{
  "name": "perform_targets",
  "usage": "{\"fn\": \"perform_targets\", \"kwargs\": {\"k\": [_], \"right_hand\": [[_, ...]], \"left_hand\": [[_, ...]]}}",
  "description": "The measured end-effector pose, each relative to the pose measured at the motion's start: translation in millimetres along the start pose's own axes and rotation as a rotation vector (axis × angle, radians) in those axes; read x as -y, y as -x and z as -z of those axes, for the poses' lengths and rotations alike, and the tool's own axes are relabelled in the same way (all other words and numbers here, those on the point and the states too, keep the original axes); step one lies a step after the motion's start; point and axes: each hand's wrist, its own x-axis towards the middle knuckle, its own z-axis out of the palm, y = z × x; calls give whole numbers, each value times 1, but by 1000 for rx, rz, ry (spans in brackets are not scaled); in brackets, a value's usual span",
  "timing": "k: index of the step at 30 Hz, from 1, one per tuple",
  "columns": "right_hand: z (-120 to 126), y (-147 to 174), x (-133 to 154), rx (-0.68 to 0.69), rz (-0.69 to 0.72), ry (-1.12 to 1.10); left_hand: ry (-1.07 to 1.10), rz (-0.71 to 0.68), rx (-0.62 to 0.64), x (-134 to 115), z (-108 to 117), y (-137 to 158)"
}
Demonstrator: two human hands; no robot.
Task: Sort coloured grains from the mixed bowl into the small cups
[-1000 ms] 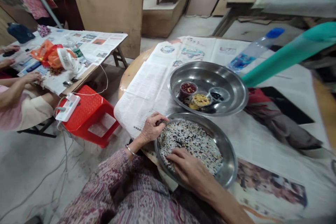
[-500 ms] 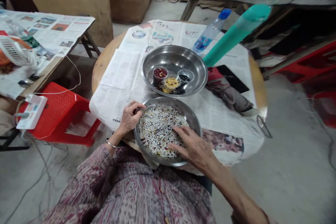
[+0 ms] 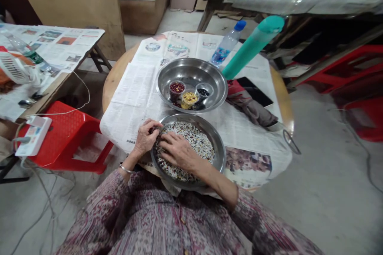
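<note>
In front of me a shallow steel basin (image 3: 220, 140) holds a mix of white grains (image 3: 199, 137) dotted with dark, red and yellow beans. My left hand (image 3: 146, 137) grips its left rim, fingers curled over. Flat over the left part of the mix lies my right hand (image 3: 179, 151), fingers stretched and touching the grains. Just beyond stands a second steel basin (image 3: 191, 65). Inside it are clear cups of dark red beans (image 3: 176, 87), yellow kernels (image 3: 189, 99) and black beans (image 3: 204, 91).
Newspaper (image 3: 128, 99) covers the round table. A water bottle (image 3: 226, 44), a long green tube-shaped object (image 3: 253, 48), a dark flat object (image 3: 255, 91) and a grey cloth bundle (image 3: 254, 105) stand or lie on it. At left, a red stool (image 3: 70, 131) carries a power strip (image 3: 33, 135).
My right hand has swept leftward across the grains, from the basin's right side to near my left hand. The left hand stays on the rim. The whole view has shifted slightly.
</note>
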Motion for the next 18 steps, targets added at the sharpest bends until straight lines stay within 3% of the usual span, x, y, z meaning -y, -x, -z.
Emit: {"fn": "perform_targets", "kwargs": {"k": [3,8,13,18], "right_hand": [[4,10,-27,-54,-130,98],[12,60,-54,-77,-273,157],[9,89,-19,-91,-228,48],[-3,61,18,-30,-71,-42]], "left_hand": [[14,1,6,2,0,0],[25,19,8,4,-1,1],[22,25,13,2,-1,0],[28,11,4,0,-1,0]]}}
